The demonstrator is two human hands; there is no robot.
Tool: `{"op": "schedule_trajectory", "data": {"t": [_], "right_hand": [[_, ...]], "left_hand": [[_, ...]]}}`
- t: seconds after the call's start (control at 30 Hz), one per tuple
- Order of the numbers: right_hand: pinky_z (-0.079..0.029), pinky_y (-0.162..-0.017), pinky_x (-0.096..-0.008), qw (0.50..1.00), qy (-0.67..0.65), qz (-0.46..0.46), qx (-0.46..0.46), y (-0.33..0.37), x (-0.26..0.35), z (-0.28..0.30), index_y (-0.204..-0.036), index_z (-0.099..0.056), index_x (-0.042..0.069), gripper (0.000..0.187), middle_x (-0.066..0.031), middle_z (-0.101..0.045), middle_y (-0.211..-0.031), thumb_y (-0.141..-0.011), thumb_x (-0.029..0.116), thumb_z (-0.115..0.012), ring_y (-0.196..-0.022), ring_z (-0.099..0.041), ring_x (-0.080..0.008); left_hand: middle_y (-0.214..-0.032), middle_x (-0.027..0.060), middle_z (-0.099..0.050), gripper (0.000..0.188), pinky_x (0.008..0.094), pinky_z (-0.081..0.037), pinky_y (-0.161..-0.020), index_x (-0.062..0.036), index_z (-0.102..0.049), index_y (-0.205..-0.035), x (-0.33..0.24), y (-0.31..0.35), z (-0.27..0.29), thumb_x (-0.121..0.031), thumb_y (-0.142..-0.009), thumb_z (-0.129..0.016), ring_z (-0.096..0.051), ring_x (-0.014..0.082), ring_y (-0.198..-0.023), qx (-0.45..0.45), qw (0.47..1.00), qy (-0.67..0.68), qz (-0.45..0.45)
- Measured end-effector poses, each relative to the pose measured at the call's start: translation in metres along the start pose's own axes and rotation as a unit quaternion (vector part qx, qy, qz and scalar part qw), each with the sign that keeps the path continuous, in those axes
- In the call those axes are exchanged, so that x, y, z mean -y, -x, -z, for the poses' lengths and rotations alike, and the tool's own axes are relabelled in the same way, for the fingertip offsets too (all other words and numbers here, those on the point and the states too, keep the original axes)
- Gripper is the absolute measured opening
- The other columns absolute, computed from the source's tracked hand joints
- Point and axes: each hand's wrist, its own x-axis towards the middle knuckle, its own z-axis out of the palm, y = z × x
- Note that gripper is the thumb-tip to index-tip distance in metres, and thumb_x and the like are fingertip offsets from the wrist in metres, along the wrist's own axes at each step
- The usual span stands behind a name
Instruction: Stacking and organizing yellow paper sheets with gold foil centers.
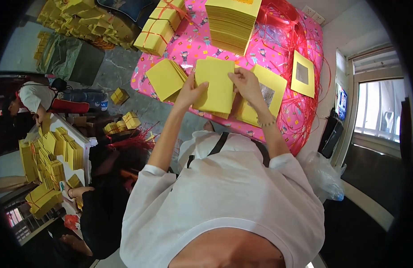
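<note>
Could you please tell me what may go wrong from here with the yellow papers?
The yellow stack between the left hand and right hand has uneven edges; layers might slip if the fingers loosen.
The fanned yellow pile lies near the edge of the pink-covered table, so a bump could push it off.
Loose red strands beside the sheet with a grey panel might snag it.

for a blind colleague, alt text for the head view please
A person's left hand and right hand hold yellow papers by opposite edges over a pink patterned cloth. Beyond are a tall yellow stack and red-tied yellow bundles, with tangled red string at right. At left, two other people are near more yellow stacks.
</note>
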Motion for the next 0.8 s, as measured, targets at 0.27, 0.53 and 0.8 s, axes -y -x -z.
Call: {"op": "schedule_trajectory", "data": {"t": [0.27, 0.53, 0.8], "right_hand": [[-0.050, -0.052, -0.0240, 0.996, 0.076, -0.007, -0.047, -0.016, -0.020, -0.001, -0.104, -0.054, 0.001, 0.030, -0.0080, -0.063, -0.075, -0.087, 0.024, -0.061, -0.064, -0.061, -0.0113], [-0.049, -0.059, -0.0299, 0.966, 0.238, 0.045, -0.093, -0.017, -0.034, -0.005, -0.102, -0.055, 0.001, 0.034, -0.0095, -0.062, -0.076, -0.083, 0.027, -0.065, -0.065, -0.062, -0.0184], [-0.048, -0.071, -0.0339, 0.962, 0.216, 0.056, -0.158, -0.014, -0.070, -0.010, -0.106, -0.052, -0.001, 0.039, -0.0133, -0.059, -0.095, -0.085, 0.031, -0.063, -0.083, -0.060, -0.0240]], "left_hand": [[-0.100, 0.0113, -0.061, 0.044, 0.0284, -0.047, -0.077, 0.0039, -0.045, -0.118, 0.044, -0.036, 0.011, -0.015, -0.082, -0.063, -0.058, 0.0152, -0.090, 0.003, 0.996, -0.084, 0.017], [-0.098, 0.0214, -0.060, 0.044, 0.0407, -0.048, -0.077, 0.0043, -0.047, -0.108, 0.069, -0.042, 0.009, -0.024, -0.078, -0.065, -0.061, 0.0319, -0.091, -0.033, 0.983, -0.170, -0.056], [-0.105, 0.0264, -0.057, 0.052, 0.0428, -0.047, -0.077, 0.0050, -0.047, -0.111, 0.030, -0.016, -0.021, -0.027, -0.075, -0.067, -0.059, 0.0375, -0.093, -0.135, 0.859, -0.485, -0.089]]}}
